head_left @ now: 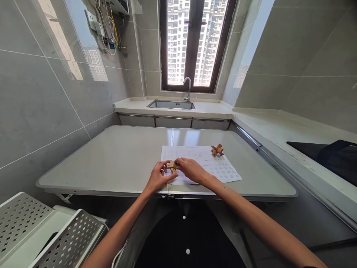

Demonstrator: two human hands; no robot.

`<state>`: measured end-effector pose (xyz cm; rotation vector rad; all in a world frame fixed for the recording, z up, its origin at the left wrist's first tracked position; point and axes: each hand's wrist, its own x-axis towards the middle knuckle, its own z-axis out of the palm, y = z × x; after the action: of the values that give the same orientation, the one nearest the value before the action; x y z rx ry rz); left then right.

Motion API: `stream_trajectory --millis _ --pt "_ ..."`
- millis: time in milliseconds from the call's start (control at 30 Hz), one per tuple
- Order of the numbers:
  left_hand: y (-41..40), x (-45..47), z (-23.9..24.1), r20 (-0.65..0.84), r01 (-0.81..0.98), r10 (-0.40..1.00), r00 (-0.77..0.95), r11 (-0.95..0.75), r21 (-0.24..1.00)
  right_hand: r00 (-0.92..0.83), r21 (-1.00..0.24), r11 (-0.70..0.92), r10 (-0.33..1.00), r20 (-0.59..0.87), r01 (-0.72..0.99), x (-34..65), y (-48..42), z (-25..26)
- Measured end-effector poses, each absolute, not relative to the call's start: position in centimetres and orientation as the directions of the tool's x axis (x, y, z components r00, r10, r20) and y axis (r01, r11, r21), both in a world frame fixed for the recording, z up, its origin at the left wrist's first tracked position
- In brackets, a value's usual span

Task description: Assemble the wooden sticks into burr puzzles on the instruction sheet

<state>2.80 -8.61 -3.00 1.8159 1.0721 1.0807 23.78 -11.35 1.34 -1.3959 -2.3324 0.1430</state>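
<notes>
Both hands meet over the near edge of a printed sheet (200,163) that lies on a pale folding table (117,156). The left hand (157,176) curls its fingers around a small wooden puzzle (172,166), pinching it from the left side. The right hand (191,169) closes on the same puzzle from the right, its fingertips pressed onto the top of the wooden pieces. The puzzle sits between the two hands, just above the sheet's near left corner; whether it rests on the paper or is lifted slightly cannot be told.

A second wooden puzzle (217,150), shaped like a crossed burr, stands on the far right corner of the sheet, well apart from the hands. Beyond the sheet, past the far end of the table, a steel sink (171,105) with a curved tap (188,87) sits under a window (195,41). To the right of the sheet, a dark cooktop (329,160) lies in the side counter.
</notes>
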Motion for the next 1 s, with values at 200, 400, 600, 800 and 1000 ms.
stream_trajectory --millis 200,400,600,800,1000 --pt "-8.9 2.9 -2.8 0.203 0.237 0.908 0.367 -0.302 0.923 -0.424 -0.342 0.526 0.843 0.331 0.779 24.3 -11.6 1.3" --pt "-9.0 3.0 -2.9 0.18 0.193 0.899 0.4 -0.274 0.942 -0.391 -0.385 0.513 0.85 0.353 0.767 24.3 -11.9 0.9" --pt "-9.1 3.0 -2.9 0.184 0.182 0.888 0.422 -0.282 0.942 -0.357 -0.423 0.501 0.855 0.376 0.755 24.0 -12.2 0.4" --pt "-9.3 2.9 -2.6 0.208 0.185 0.876 0.435 -0.313 0.931 -0.37 -0.507 0.545 0.834 0.409 0.668 23.6 -12.6 0.5" --pt "-9.2 2.8 -2.6 0.22 0.105 0.869 0.444 -0.294 0.95 -0.304 -0.65 0.514 0.857 0.416 0.56 24.5 -12.3 0.2"
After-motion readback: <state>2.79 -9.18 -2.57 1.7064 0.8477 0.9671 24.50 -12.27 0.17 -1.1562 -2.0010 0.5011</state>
